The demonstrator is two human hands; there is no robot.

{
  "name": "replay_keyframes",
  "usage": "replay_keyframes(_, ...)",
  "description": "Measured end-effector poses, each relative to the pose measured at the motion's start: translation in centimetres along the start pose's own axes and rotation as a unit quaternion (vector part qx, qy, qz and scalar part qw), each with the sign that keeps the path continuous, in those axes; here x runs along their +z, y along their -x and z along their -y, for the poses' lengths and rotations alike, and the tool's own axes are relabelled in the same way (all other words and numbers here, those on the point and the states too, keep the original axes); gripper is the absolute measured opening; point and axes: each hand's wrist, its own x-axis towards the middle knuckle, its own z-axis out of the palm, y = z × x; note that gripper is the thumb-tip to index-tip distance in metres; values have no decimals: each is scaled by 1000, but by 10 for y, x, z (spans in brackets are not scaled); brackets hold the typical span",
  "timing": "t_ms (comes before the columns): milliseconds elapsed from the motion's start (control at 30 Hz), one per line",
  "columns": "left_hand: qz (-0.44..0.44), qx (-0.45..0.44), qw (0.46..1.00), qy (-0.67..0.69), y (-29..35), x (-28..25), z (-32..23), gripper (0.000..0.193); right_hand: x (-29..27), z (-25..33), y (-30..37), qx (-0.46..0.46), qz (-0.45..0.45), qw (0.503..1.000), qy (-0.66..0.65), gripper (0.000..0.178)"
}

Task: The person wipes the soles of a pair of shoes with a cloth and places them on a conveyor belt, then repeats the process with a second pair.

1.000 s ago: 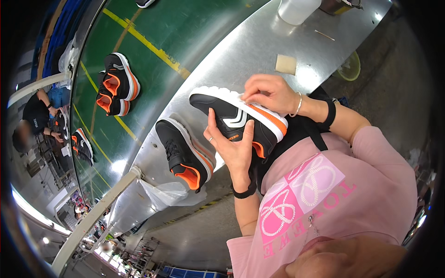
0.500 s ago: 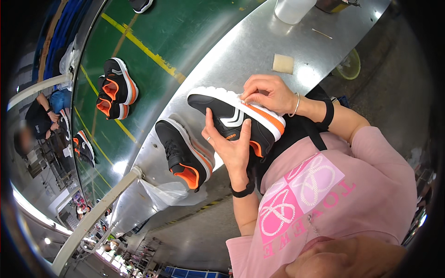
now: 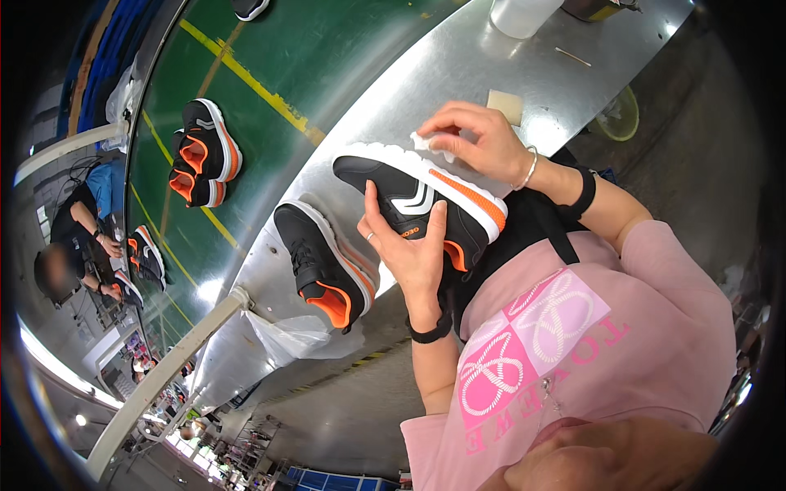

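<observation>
My left hand (image 3: 408, 260) grips a black sneaker (image 3: 377, 176) by its upper, thumb and fingers spread over the side. The sneaker lies tilted, its white and orange midsole (image 3: 463, 195) turned up toward my right hand (image 3: 494, 146). Between the fingers of that hand is a small crumpled white wad (image 3: 432, 147), cloth or tissue, held just off the sole edge. Beside my left hand, a matching sneaker (image 3: 307, 245) with an orange lining rests on the metal table.
The metal table (image 3: 393, 106) holds a beige block (image 3: 505, 106), a thin stick (image 3: 573, 56), a white container (image 3: 522, 18) and a clear plastic bag (image 3: 286, 337). On the green conveyor (image 3: 270, 49) sit paired sneakers (image 3: 214, 147). A co-worker (image 3: 70, 237) handles a shoe at far left.
My right hand has lifted away from the midsole with the white wad in its fingers. My left hand keeps its grip on the sneaker. The co-worker's hands have shifted.
</observation>
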Motion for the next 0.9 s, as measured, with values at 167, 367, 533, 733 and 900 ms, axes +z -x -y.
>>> replay_keyframes(167, 5, -3, 1000, -13, -3, 3, -1, 95, 5, 0, 11, -149, 60, 978, 134, 15)
replay_keyframes(367, -8, 3, 1000, -19, -3, 3, 2, 96, 4, 18, 16, -184, 76, 958, 205, 10)
replay_keyframes(533, -7, 6, 1000, -15, -5, 6, -1, 96, 9, 14, 8, -198, 55, 956, 211, 11)
replay_keyframes(733, 6, -20, 1000, -7, -4, 6, -6, 93, 5, 17, 22, -224, 49, 942, 244, 9)
replay_keyframes(900, -7, 14, 1000, -22, -7, 10, -3, 96, 9, 16, 7, -197, 40, 947, 250, 11)
